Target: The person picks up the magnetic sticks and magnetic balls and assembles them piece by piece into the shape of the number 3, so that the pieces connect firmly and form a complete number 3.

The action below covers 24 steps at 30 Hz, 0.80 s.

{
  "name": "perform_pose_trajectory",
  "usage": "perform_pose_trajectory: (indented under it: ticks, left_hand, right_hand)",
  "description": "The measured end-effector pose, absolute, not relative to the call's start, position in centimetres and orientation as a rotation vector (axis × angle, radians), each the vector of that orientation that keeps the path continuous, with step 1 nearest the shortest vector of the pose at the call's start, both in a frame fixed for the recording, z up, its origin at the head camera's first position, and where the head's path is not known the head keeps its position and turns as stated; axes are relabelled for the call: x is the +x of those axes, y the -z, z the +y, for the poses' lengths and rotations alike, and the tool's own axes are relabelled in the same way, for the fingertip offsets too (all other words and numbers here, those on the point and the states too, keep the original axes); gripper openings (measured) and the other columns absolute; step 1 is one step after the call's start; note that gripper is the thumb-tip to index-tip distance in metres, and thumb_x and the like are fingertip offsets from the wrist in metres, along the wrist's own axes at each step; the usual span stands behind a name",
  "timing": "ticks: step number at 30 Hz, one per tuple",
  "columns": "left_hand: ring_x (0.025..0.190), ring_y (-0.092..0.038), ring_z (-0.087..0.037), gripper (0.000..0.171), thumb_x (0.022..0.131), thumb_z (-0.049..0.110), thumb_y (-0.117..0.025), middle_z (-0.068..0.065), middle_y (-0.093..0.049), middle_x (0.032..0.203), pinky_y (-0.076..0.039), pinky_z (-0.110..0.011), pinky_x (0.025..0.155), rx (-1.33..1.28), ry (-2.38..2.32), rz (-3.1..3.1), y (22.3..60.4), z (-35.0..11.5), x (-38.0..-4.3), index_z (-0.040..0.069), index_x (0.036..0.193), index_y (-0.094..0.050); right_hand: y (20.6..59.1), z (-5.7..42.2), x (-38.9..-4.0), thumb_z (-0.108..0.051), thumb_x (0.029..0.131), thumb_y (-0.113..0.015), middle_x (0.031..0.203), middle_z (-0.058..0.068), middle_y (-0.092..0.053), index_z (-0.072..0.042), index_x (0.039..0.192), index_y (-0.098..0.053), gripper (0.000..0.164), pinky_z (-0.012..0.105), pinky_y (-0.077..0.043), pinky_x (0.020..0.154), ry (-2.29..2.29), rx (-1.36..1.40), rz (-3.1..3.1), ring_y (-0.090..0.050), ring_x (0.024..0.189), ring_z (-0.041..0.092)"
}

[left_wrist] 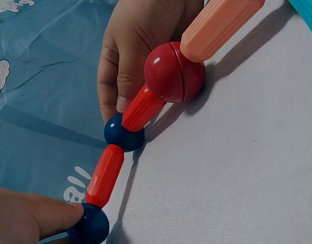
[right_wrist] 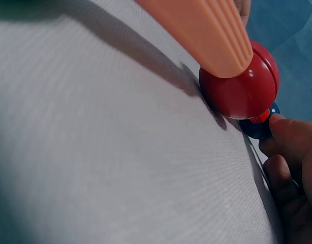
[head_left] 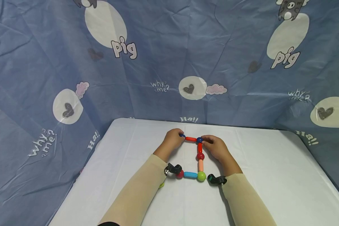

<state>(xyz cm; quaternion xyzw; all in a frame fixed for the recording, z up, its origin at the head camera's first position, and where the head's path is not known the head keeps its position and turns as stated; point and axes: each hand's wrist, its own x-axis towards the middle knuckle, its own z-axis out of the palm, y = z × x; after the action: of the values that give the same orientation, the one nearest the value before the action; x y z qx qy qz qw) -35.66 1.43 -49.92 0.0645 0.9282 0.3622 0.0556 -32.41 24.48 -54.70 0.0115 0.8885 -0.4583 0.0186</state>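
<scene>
My left hand (head_left: 172,140) pinches a dark blue ball (left_wrist: 92,223) at the far left end of a chain of toy sticks and balls. A red stick (head_left: 191,139) joins it to a second blue ball (head_left: 199,140), held between the thumb and fingers of my right hand (head_left: 217,148). From there another red stick (left_wrist: 144,109) leads to a red ball (head_left: 200,156). A peach stick (head_left: 201,165) follows, down to a green ball (head_left: 201,176). A light blue stick (head_left: 190,175) runs left to a pinkish-red ball (head_left: 180,174), partly covered by the left wrist camera.
A yellow-green piece (head_left: 161,185) shows from under the left sleeve, mostly hidden. The chain lies on a white-covered table (head_left: 271,175). Blue patterned cloth (head_left: 158,62) hangs behind the table and along its sides.
</scene>
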Motion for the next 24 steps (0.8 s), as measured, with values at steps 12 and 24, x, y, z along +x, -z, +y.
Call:
perform_pose_trajectory:
  ticks: [12,24]
  left_hand:
    - [0.128,-0.063,-0.032,0.028,0.099,0.017,-0.072,-0.012,-0.071,0.13,-0.047,-0.046,0.112,0.178,-1.062,2.812,50.48,1.2,-35.69,0.007,0.125,-0.073]
    - [0.13,-0.062,-0.031,0.027,0.1,0.018,-0.071,-0.012,-0.07,0.132,-0.046,-0.046,0.113,0.191,-1.051,2.825,50.48,1.29,-35.51,0.007,0.125,-0.073]
  right_hand:
    - [54.79,24.38,-32.54,-0.028,0.101,-0.07,0.133,0.006,-0.07,-0.02,0.133,-0.071,0.032,0.056,-0.037,0.119,1.404,0.036,2.77,-0.057,0.135,0.032]
    - [54.57,24.29,-32.0,-0.029,0.101,-0.07,0.132,0.008,-0.07,-0.02,0.137,-0.067,0.037,0.054,-0.043,0.115,1.395,0.042,2.784,-0.06,0.129,0.031]
